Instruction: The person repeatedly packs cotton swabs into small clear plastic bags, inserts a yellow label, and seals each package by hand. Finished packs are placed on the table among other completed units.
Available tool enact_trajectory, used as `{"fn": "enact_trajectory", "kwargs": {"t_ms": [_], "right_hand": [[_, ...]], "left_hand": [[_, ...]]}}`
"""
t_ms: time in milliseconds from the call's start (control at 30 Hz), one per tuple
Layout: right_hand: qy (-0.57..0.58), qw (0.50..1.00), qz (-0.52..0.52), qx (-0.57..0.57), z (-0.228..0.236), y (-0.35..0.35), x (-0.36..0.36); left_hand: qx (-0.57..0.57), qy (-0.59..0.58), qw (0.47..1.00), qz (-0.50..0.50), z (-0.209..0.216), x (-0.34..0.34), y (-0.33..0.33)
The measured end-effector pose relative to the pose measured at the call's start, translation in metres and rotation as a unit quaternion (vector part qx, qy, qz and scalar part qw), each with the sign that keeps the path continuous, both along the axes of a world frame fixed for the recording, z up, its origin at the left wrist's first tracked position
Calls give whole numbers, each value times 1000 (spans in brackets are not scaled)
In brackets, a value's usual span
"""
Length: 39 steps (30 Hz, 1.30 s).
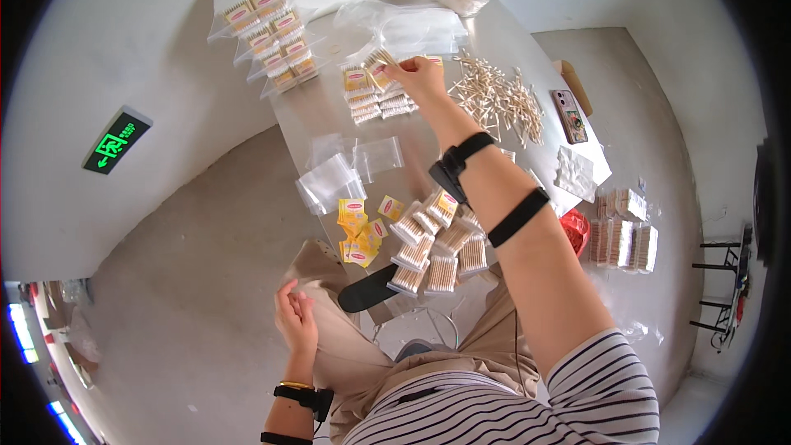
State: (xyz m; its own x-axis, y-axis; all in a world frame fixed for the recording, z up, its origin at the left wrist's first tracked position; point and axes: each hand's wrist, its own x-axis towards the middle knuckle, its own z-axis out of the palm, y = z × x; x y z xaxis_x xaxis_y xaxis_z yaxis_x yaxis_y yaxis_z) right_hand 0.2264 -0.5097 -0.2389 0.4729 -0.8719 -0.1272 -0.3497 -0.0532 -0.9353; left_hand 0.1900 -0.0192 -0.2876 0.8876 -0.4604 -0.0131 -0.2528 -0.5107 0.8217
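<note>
the right hand was extended across the tabletop, fingers pinched on a small packet of cotton swabs above a stack of like packets. the left hand rested loosely open by the lap, holding nothing. loose swabs lay just beside.

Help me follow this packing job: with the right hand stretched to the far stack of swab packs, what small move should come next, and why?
Probably lift the top swab pack off the far stack and draw it back. The right hand already pinches that pack at full reach, while the left hand rests empty on the lap, and the empty clear bags lie nearer the body.
</note>
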Motion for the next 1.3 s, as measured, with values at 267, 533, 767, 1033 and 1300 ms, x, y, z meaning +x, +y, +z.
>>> {"fn": "enact_trajectory", "kwargs": {"t_ms": [267, 533, 767, 1033, 1300], "right_hand": [[101, 990, -72, -73, -10, 33, 65], [204, 890, -60, -402, -10, 31, 34], [61, 947, -36, -315, 24, 32, -110], [152, 969, -72, -179, -1, 62, -312], [257, 908, 127, -305, -27, 123, -357]], "left_hand": [[34, -4, 999, -4, 1, 5, -2], [24, 4, 1000, 0, 2, 5, -2], [4, -8, 1000, -4, -13, 5, 8], [17, -24, 999, -21, -8, -3, -3], [35, -40, 998, -35, -9, -9, -11]]}}
